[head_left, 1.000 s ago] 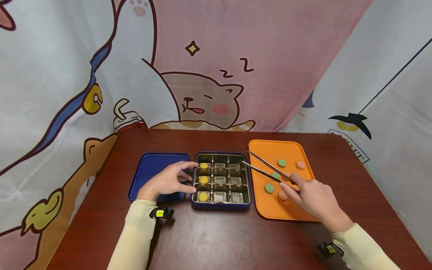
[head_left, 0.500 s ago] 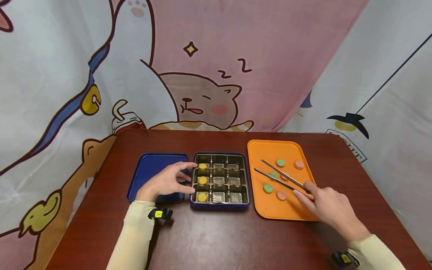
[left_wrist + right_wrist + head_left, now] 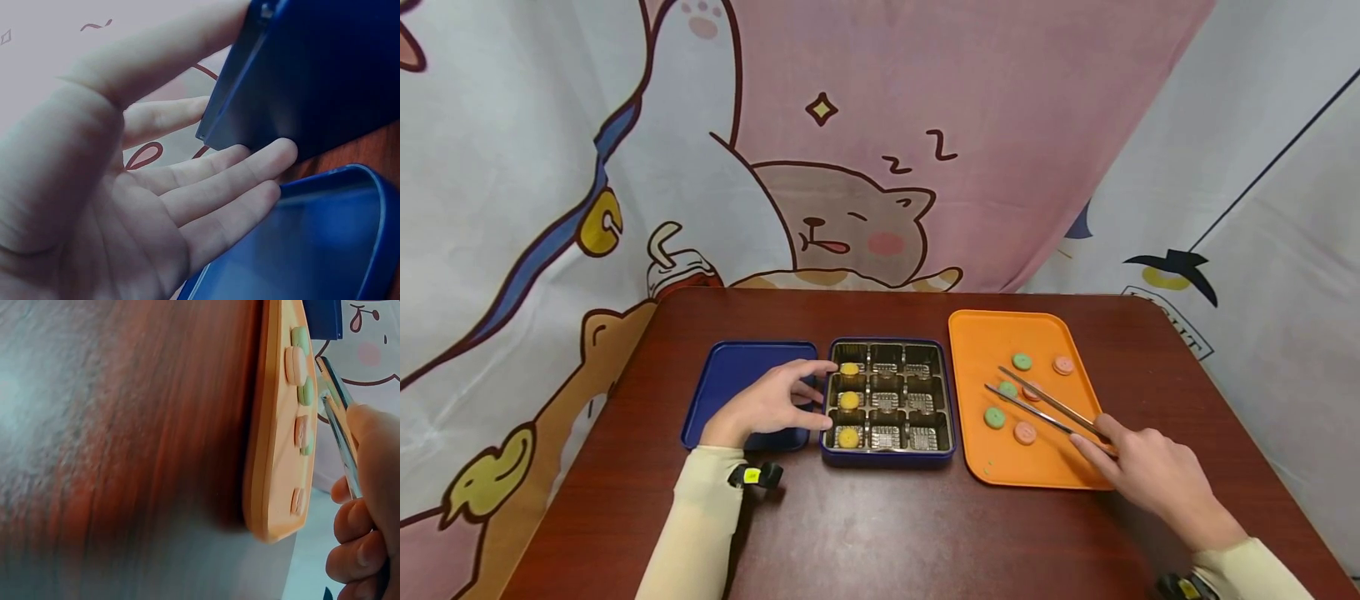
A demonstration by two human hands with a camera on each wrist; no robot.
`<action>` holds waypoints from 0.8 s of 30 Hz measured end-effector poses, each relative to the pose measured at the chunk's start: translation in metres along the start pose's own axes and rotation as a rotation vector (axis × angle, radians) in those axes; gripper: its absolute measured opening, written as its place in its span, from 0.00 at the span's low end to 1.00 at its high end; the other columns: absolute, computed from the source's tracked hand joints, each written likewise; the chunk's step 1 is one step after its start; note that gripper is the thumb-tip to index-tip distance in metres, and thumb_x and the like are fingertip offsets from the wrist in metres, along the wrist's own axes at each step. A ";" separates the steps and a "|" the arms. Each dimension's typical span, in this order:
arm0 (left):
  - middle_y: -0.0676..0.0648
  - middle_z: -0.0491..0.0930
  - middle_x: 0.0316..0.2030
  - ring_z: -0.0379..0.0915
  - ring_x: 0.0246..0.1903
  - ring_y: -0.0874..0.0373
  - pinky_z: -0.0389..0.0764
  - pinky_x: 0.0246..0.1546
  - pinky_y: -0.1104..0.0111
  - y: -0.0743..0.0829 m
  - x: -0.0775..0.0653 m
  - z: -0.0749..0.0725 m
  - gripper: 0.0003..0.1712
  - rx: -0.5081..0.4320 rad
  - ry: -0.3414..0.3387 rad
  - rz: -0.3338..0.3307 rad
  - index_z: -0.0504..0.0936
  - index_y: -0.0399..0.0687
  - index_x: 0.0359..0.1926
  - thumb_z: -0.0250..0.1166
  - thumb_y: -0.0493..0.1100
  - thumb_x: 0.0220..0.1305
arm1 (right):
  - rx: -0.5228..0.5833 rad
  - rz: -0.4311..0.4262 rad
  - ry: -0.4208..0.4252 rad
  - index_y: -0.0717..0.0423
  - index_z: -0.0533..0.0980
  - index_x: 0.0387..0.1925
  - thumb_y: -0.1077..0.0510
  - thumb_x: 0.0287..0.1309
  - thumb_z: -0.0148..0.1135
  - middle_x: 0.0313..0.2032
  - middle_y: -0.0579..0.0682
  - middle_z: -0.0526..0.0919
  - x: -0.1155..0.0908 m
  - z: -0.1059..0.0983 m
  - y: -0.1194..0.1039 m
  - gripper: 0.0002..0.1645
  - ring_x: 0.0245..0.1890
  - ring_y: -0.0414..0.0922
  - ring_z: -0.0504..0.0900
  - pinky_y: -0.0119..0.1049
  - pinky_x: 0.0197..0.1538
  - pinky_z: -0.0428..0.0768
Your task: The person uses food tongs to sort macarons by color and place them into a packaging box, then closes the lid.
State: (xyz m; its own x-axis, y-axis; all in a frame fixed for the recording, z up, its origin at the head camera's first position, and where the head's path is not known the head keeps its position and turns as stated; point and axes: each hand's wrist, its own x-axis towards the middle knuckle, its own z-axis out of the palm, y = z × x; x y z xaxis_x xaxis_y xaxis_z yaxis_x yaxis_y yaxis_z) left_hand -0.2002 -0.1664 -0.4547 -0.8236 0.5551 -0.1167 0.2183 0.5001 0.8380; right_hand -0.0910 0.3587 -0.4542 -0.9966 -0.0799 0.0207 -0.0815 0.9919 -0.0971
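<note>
A blue tin box (image 3: 888, 455) with a gold grid insert holds three yellow cookies (image 3: 848, 402) in its left column. My left hand (image 3: 775, 402) rests against the box's left side (image 3: 300, 81), fingers straight, over the blue lid (image 3: 737, 375). My right hand (image 3: 1150, 475) grips metal tongs (image 3: 1045, 408) whose tips hover apart over the orange tray (image 3: 992, 333). On the tray lie green cookies (image 3: 995, 417) and pink cookies (image 3: 1025, 432). In the right wrist view the tongs (image 3: 337, 419) cross above the tray's edge (image 3: 269, 456).
The brown table (image 3: 880, 533) ends at a cartoon-cat curtain (image 3: 850, 167) behind. The blue lid (image 3: 325, 250) lies left of the box. Wrist cameras sit on both cream sleeves.
My right hand has drawn the tongs rightward, from the box's right edge to over the orange tray. The left hand has stayed at the box's side.
</note>
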 end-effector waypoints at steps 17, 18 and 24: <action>0.40 0.66 0.74 0.82 0.57 0.48 0.82 0.60 0.49 0.000 0.000 0.000 0.50 -0.004 -0.001 0.005 0.68 0.52 0.78 0.82 0.49 0.58 | -0.007 -0.014 -0.018 0.48 0.75 0.36 0.30 0.72 0.58 0.15 0.43 0.63 -0.007 -0.001 0.011 0.27 0.16 0.42 0.63 0.37 0.17 0.61; 0.40 0.66 0.74 0.82 0.57 0.48 0.82 0.60 0.49 0.000 0.000 0.000 0.50 -0.004 -0.001 0.005 0.68 0.52 0.78 0.82 0.48 0.59 | -0.010 -0.013 -0.019 0.48 0.75 0.36 0.30 0.72 0.58 0.15 0.43 0.63 -0.007 -0.001 0.011 0.27 0.16 0.42 0.63 0.37 0.17 0.61; 0.40 0.67 0.74 0.82 0.57 0.48 0.82 0.60 0.49 0.000 -0.001 0.000 0.50 -0.004 0.002 0.006 0.68 0.52 0.78 0.82 0.49 0.58 | -0.009 -0.015 -0.026 0.50 0.76 0.37 0.30 0.72 0.57 0.16 0.43 0.63 -0.007 0.000 0.012 0.28 0.16 0.42 0.64 0.37 0.17 0.61</action>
State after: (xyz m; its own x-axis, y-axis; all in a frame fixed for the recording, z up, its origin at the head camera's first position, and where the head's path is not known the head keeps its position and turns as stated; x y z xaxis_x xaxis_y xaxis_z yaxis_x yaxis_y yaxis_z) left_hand -0.1997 -0.1666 -0.4542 -0.8233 0.5567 -0.1109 0.2209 0.4942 0.8408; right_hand -0.0846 0.3712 -0.4551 -0.9952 -0.0973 -0.0040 -0.0966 0.9915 -0.0877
